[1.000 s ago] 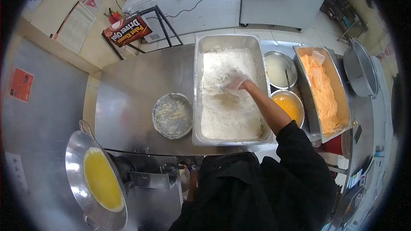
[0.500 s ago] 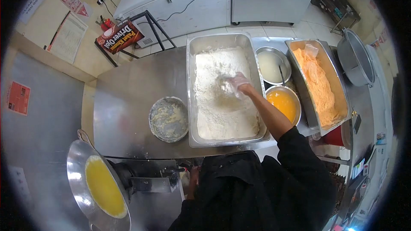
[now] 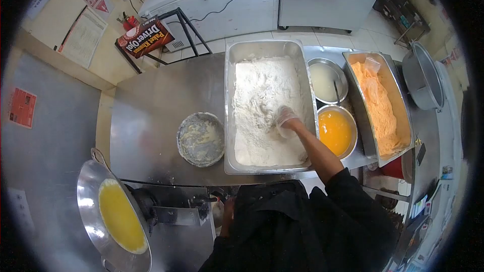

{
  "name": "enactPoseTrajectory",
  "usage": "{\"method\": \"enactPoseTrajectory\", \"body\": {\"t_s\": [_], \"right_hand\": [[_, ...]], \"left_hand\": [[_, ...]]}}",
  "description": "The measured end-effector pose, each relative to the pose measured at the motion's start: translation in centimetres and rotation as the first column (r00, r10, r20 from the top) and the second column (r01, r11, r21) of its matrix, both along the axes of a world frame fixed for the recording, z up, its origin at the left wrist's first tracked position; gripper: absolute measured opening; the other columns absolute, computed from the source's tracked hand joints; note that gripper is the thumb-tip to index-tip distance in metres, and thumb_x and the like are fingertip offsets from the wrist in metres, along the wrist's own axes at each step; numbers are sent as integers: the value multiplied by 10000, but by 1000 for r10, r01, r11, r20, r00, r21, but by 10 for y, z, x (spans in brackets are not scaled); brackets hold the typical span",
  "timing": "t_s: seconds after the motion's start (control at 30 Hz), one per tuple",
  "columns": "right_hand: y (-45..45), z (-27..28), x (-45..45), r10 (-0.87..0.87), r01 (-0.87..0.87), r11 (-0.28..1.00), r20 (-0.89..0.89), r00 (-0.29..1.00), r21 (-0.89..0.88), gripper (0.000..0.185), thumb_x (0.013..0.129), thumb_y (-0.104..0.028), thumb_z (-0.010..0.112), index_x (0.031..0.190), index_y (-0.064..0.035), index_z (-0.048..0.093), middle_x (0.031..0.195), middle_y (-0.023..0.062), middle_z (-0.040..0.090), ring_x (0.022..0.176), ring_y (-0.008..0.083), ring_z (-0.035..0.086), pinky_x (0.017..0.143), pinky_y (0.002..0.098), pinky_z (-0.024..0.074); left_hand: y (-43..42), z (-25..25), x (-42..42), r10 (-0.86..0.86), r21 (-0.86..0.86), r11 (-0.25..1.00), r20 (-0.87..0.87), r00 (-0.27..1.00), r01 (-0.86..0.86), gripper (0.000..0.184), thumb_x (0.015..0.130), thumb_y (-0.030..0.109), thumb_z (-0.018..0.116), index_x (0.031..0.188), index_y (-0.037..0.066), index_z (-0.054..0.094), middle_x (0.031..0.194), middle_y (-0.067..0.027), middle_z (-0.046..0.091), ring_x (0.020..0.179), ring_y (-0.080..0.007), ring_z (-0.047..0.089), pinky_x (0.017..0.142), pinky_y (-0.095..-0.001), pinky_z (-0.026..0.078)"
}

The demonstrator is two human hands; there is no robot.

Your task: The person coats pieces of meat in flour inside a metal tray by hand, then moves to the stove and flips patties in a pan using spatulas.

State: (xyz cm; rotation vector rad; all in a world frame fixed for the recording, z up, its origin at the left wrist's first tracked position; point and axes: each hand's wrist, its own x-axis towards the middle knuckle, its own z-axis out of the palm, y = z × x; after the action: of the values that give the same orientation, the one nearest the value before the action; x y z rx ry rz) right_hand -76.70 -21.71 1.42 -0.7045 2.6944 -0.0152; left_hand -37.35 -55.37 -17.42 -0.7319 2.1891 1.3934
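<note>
My right hand [image 3: 286, 122], in a thin clear plastic glove, reaches down into white flour [image 3: 264, 88]. The flour fills a deep steel tray [image 3: 229, 121]. The fingers point down into the flour and I cannot make out how they are closed. Loose, lumpy clumps lie beside the hand. My left hand [image 3: 229, 209] hangs low at the table's front edge, near the burner stand [image 3: 176, 216]; its fingers are hidden in shadow. Left of the tray stands a round, flour-crusted pan [image 3: 200, 140].
Right of the tray stand a bowl of pale liquid [image 3: 322, 78], a bowl of orange-yellow liquid [image 3: 335, 130] and a tray of orange powder [image 3: 378, 106]. A wok of yellow oil [image 3: 121, 216] sits at front left. A printed carton [image 3: 146, 37] stands behind the table.
My right hand has moved toward me and lower into the flour, which looks more churned up near the middle. The view has shifted slightly. My left hand stays low by the stove.
</note>
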Motion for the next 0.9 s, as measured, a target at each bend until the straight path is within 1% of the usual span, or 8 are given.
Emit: {"method": "enactPoseTrajectory", "body": {"t_s": [0.13,0.27,0.37,0.43,0.47,0.6,0.73,0.9], "right_hand": [[9,56,-5,-315,514,451,409,856,-729,632,644,-346,765,1093,21,512,951,158,600,852,220,591,738,361,461],[-42,59,-7,-316,274,812,6,949,-515,713,666,-385,749,1176,24,467,1101,201,546,993,273,559,825,359,464],[-73,14,12,-132,165,982,-301,945,89,666,732,-346,678,1238,8,429,1212,231,472,1096,377,495,875,392,465],[-78,-22,9,-236,233,970,-439,867,-62,526,882,-306,432,1330,-52,326,1212,290,438,1145,460,420,824,486,484],[-74,50,15,-332,317,933,-67,941,-172,461,898,-218,369,1329,-60,336,1221,306,441,1099,430,482,819,445,492],[-43,38,-28,-264,272,855,81,961,-442,675,833,-438,486,1354,-47,307,1125,310,511,884,377,605,783,416,493],[-40,65,-56,-369,409,898,227,901,-163,775,784,-501,558,1375,-91,269,1217,274,472,975,362,579,813,465,470],[-82,102,-39,-406,403,914,107,908,48,1000,693,-573,628,1437,-163,100,1449,271,99,1305,470,192,996,499,357]], "left_hand": [[1,-1,-1,5,7,1000,-6,1000,-5,381,865,377,512,791,15,608,734,-104,597,699,-174,530,645,-364,411],[-2,-5,-1,-1,9,1000,-12,1000,2,380,865,376,514,785,16,608,729,-99,597,693,-166,528,641,-361,411],[-4,-12,-5,6,34,999,-28,1000,-5,380,865,375,516,781,17,608,725,-95,597,688,-160,526,639,-359,410],[-7,-25,-2,41,89,995,-57,998,-36,379,865,375,517,778,17,608,722,-92,597,684,-156,525,637,-357,410],[-10,-39,2,76,131,989,-73,994,-66,379,865,375,517,777,17,607,720,-90,597,683,-153,524,636,-356,409],[4,-3,-12,32,2,999,-22,999,-32,367,866,358,510,769,18,608,716,-106,600,681,-178,542,633,-369,408],[10,36,-8,-45,-54,997,28,999,47,358,869,341,497,784,12,610,726,-136,602,694,-217,564,637,-385,411],[2,10,3,-89,-38,995,0,996,89,354,872,332,487,798,7,609,732,-153,598,702,-242,568,637,-391,411]]}}
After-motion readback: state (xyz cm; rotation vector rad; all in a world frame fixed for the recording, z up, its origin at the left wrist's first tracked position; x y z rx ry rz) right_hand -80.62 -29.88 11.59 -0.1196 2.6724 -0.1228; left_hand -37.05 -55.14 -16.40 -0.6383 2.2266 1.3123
